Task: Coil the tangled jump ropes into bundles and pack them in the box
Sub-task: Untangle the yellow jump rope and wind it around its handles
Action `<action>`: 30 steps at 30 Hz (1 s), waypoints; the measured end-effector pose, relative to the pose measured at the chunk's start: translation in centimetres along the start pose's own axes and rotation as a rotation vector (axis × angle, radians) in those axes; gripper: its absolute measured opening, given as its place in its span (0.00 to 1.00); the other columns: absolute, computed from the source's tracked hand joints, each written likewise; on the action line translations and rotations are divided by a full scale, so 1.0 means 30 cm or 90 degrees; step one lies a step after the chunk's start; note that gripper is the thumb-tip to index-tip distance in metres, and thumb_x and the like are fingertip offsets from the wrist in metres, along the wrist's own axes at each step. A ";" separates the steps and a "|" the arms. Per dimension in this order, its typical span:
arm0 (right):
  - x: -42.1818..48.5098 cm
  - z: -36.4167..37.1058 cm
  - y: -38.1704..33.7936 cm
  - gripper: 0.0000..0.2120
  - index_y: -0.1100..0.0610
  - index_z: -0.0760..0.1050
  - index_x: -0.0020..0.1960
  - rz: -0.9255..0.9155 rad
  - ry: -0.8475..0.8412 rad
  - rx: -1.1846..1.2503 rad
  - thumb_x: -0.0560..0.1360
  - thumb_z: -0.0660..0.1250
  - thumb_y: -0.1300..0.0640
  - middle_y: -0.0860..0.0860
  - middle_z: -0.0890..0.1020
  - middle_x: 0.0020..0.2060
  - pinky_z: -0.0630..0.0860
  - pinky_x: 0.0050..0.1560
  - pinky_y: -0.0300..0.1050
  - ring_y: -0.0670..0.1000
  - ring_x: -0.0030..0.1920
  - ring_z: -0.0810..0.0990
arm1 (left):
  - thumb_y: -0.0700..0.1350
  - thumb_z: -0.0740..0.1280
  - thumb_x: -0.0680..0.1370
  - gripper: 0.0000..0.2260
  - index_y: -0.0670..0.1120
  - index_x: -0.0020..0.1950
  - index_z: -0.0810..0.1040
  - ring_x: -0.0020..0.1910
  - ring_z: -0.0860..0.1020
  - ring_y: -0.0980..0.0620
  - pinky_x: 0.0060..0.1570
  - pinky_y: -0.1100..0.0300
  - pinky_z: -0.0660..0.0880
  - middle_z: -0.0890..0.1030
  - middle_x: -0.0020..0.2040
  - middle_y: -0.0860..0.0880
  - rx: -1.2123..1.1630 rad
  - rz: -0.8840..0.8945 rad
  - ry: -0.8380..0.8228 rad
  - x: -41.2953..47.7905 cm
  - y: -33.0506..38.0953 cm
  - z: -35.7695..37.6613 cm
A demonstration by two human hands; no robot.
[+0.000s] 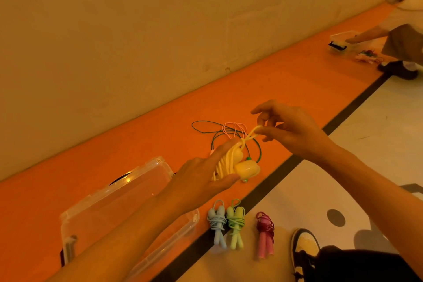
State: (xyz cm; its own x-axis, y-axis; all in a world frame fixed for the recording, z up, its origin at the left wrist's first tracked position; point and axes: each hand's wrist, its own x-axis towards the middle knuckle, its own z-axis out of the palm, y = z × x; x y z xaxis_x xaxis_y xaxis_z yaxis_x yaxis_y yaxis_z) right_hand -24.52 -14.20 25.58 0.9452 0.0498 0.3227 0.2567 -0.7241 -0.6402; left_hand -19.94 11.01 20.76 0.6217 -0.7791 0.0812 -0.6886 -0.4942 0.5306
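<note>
My left hand [203, 175] holds a yellow jump rope bundle [238, 163] by its coils and fat handles, above the orange floor. My right hand [288, 127] pinches the free end loop of the yellow cord [253, 133] just above the bundle. Beneath them lie a loose green rope [206, 124] and a loose pink rope [233, 126], tangled together. Three coiled bundles lie side by side nearer me: blue [217, 224], green [235, 224] and pink with a dark red cord [265, 233]. A clear plastic box [128, 204] sits at the left, partly hidden by my left forearm.
A beige wall runs along the far side of the orange floor strip [286, 80]. A dark line borders a white mat [377, 126]. My shoe [305, 247] shows at bottom right. Another person [405, 36] crouches far right with another clear box [342, 41].
</note>
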 end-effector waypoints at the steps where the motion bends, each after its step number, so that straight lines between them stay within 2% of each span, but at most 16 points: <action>1: 0.002 -0.004 -0.006 0.16 0.52 0.74 0.62 -0.006 -0.008 -0.007 0.75 0.71 0.56 0.44 0.81 0.43 0.81 0.38 0.50 0.45 0.38 0.83 | 0.63 0.63 0.78 0.31 0.70 0.77 0.49 0.28 0.73 0.53 0.28 0.58 0.64 0.75 0.31 0.51 0.002 -0.002 0.003 0.002 -0.008 0.002; 4: 0.006 -0.022 -0.008 0.15 0.53 0.74 0.61 -0.001 0.001 0.007 0.75 0.71 0.57 0.45 0.81 0.42 0.81 0.38 0.51 0.45 0.37 0.84 | 0.63 0.63 0.79 0.30 0.69 0.77 0.50 0.29 0.75 0.51 0.30 0.53 0.68 0.78 0.33 0.48 -0.006 0.002 0.014 0.004 -0.011 0.011; 9: 0.001 0.042 -0.003 0.14 0.52 0.74 0.61 -0.010 0.016 0.037 0.76 0.70 0.56 0.45 0.81 0.43 0.81 0.39 0.52 0.47 0.40 0.83 | 0.61 0.64 0.79 0.28 0.75 0.72 0.51 0.26 0.75 0.51 0.27 0.56 0.66 0.78 0.31 0.47 -0.066 -0.009 0.071 -0.010 -0.010 0.036; 13: -0.018 0.127 0.010 0.16 0.50 0.74 0.61 0.055 0.078 0.112 0.76 0.72 0.60 0.47 0.80 0.45 0.83 0.37 0.51 0.47 0.42 0.82 | 0.61 0.65 0.78 0.26 0.71 0.72 0.55 0.26 0.74 0.51 0.26 0.56 0.67 0.77 0.31 0.48 -0.109 -0.068 0.156 -0.021 -0.020 0.043; 17: -0.068 0.217 -0.009 0.13 0.47 0.72 0.61 0.138 0.149 0.135 0.78 0.68 0.54 0.44 0.81 0.45 0.82 0.38 0.49 0.45 0.41 0.82 | 0.63 0.64 0.78 0.22 0.64 0.70 0.63 0.26 0.75 0.55 0.26 0.53 0.72 0.80 0.35 0.51 -0.209 -0.125 0.226 -0.017 -0.020 0.054; 20: -0.112 0.293 -0.050 0.14 0.47 0.70 0.64 0.187 0.126 0.252 0.80 0.65 0.53 0.52 0.82 0.46 0.83 0.39 0.49 0.47 0.41 0.84 | 0.64 0.63 0.77 0.21 0.63 0.68 0.64 0.31 0.80 0.52 0.30 0.47 0.76 0.82 0.38 0.51 -0.269 -0.146 0.269 -0.015 -0.015 0.070; 22: -0.132 0.333 -0.068 0.20 0.46 0.67 0.70 0.188 0.079 0.327 0.80 0.65 0.51 0.52 0.82 0.51 0.84 0.43 0.49 0.48 0.46 0.85 | 0.63 0.63 0.78 0.19 0.64 0.67 0.65 0.33 0.80 0.54 0.30 0.50 0.77 0.83 0.40 0.53 -0.297 -0.140 0.280 -0.014 -0.008 0.089; 25: -0.158 0.368 -0.072 0.26 0.44 0.64 0.74 0.188 0.060 0.398 0.78 0.68 0.52 0.49 0.79 0.60 0.83 0.48 0.49 0.50 0.50 0.85 | 0.60 0.60 0.79 0.18 0.63 0.69 0.64 0.30 0.78 0.58 0.27 0.62 0.73 0.82 0.41 0.53 -0.400 -0.140 0.264 -0.021 0.012 0.121; 27: -0.175 0.378 -0.067 0.26 0.43 0.65 0.73 0.175 0.052 0.406 0.78 0.68 0.55 0.48 0.76 0.64 0.83 0.48 0.49 0.50 0.53 0.85 | 0.59 0.57 0.80 0.18 0.63 0.70 0.64 0.33 0.80 0.56 0.30 0.64 0.74 0.82 0.48 0.50 -0.472 -0.154 0.243 -0.020 0.010 0.142; 30: -0.195 0.376 -0.048 0.24 0.44 0.68 0.72 0.177 0.047 0.423 0.79 0.67 0.57 0.49 0.75 0.65 0.83 0.49 0.48 0.51 0.54 0.84 | 0.59 0.56 0.83 0.15 0.66 0.69 0.66 0.44 0.84 0.48 0.37 0.54 0.82 0.79 0.60 0.45 -0.545 -0.179 0.214 -0.003 -0.004 0.183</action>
State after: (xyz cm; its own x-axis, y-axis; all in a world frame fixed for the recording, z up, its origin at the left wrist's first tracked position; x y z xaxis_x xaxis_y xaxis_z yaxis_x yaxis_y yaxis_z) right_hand -28.15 -5.69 16.76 0.9834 -0.1387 0.1172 0.0991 -0.1307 -0.9865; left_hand -21.96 9.04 16.06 0.8885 -0.4582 0.0235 -0.0742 -0.0930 0.9929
